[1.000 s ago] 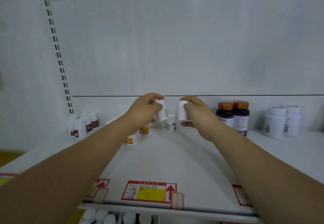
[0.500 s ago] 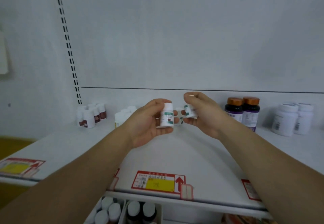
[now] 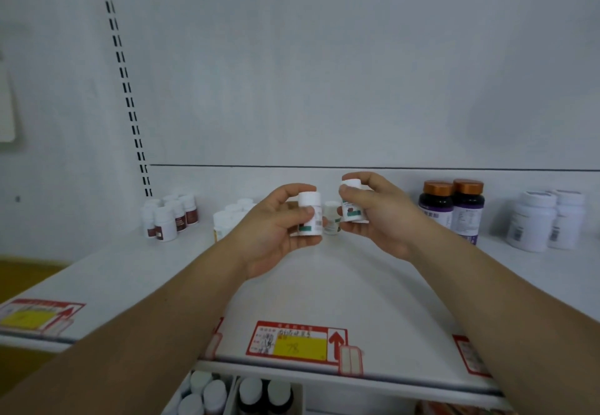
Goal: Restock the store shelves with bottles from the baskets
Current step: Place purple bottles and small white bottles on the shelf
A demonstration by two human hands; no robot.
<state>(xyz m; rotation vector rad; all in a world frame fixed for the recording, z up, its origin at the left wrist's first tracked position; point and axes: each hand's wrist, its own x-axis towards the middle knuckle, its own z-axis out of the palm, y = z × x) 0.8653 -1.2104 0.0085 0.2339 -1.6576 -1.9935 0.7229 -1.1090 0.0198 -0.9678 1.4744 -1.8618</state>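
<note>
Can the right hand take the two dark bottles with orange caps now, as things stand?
Probably not yet. The right hand already grips a small white bottle. The dark bottles stand close beside it on the shelf, nothing between.

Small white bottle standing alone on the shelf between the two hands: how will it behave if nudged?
The lone small bottle looks like rigid plastic, so probably stiff and light. It is taller than wide, so a push near the cap may tip it; low down it should slide on the smooth shelf. On its side, it would likely roll.
</note>
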